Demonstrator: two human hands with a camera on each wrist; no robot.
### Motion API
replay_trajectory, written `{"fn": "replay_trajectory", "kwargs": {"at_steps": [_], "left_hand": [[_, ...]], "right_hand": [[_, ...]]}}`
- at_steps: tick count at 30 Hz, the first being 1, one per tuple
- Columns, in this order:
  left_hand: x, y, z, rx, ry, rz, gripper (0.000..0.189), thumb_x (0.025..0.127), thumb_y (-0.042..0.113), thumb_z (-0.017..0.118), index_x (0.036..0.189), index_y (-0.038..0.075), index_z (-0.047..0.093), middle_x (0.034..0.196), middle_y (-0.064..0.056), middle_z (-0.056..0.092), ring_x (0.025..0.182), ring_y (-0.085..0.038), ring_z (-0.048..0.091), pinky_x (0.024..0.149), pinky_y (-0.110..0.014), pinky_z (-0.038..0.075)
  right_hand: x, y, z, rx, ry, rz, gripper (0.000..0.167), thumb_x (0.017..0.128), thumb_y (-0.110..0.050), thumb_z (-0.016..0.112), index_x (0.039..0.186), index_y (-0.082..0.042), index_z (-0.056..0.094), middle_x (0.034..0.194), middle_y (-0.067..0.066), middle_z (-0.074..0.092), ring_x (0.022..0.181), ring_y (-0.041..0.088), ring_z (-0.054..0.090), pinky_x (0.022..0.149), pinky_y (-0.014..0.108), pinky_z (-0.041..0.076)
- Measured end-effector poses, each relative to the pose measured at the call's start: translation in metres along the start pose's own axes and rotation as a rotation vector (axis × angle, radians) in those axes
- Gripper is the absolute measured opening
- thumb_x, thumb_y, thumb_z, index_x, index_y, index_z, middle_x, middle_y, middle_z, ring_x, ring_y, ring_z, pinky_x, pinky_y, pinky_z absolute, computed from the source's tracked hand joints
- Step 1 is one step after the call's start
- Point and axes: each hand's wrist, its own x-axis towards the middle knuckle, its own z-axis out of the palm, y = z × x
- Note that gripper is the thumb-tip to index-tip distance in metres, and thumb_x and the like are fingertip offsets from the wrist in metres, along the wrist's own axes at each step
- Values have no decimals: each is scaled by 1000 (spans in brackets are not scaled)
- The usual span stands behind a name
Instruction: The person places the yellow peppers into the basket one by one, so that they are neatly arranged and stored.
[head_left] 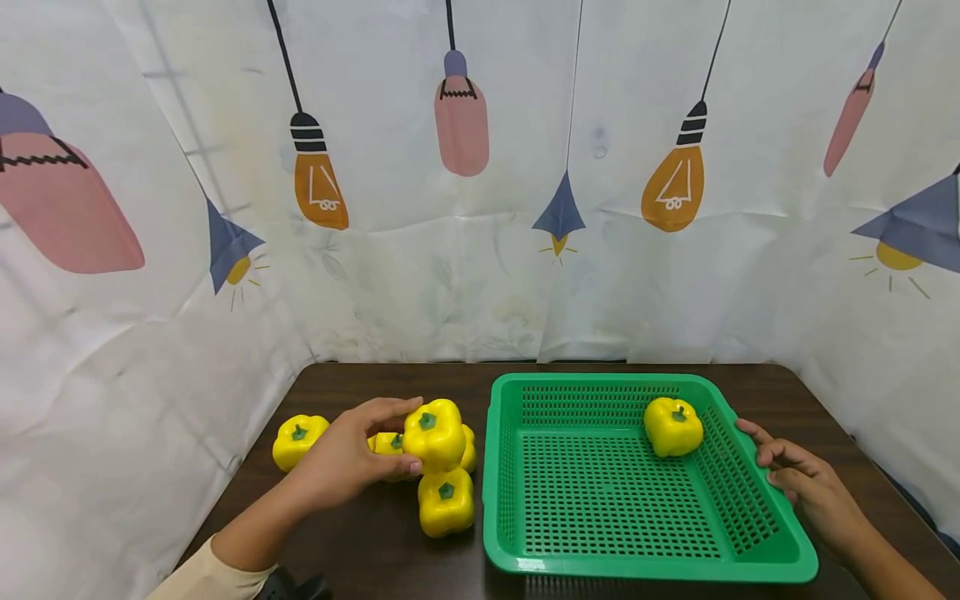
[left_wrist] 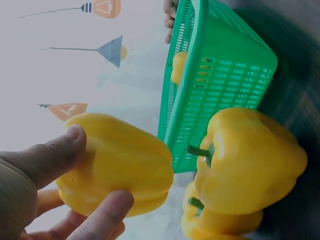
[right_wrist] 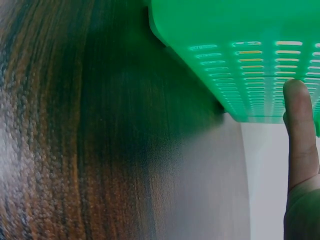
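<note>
My left hand (head_left: 352,454) holds a yellow bell pepper (head_left: 435,435) between thumb and fingers, raised above the others left of the basket. In the left wrist view, the held pepper lies sideways in the grasp, its stem hidden. Just below it, another yellow pepper (head_left: 446,502) stands on the table, with two more partly hidden behind the hand and held pepper. One yellow pepper (head_left: 673,427) sits inside the green basket (head_left: 600,568), toward its back right. My right hand (head_left: 813,492) is at the basket's right side, fingertips at the rim; one straight finger (right_wrist: 300,130) lies along the outer wall.
A further yellow pepper (head_left: 298,442) stands at the table's left edge. The dark wooden table (head_left: 360,558) is enclosed by a white curtain (head_left: 480,283) printed with lamps. A black object (head_left: 292,585) shows at the bottom edge, near my left sleeve.
</note>
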Motion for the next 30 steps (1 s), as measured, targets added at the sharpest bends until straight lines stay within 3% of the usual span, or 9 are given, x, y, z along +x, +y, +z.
{"fn": "replay_trajectory", "kwargs": {"at_steps": [8, 20, 30], "left_hand": [[12, 7, 11, 6, -2, 8, 76, 80, 35, 90, 148, 21, 57, 144, -1, 56, 120, -25, 63, 102, -58, 48], [26, 20, 26, 2, -37, 79, 74, 82, 33, 89, 147, 17, 57, 141, -2, 58, 118, -25, 63, 95, -50, 54], [41, 29, 40, -47, -79, 132, 75, 82, 27, 89, 148, 15, 56, 140, -1, 57, 114, -19, 63, 100, -43, 52]], "right_hand": [[1, -1, 0, -13, -7, 2, 19, 106, 8, 27, 105, 4, 46, 161, -10, 33, 141, -9, 32, 99, 15, 43], [1, -2, 2, -28, 13, 15, 17, 106, 8, 29, 104, 4, 46, 160, -11, 35, 140, -9, 34, 96, 15, 44], [0, -3, 1, -40, 13, 13, 17, 107, 8, 29, 104, 4, 46, 159, -12, 36, 139, -9, 34, 94, 14, 43]]}}
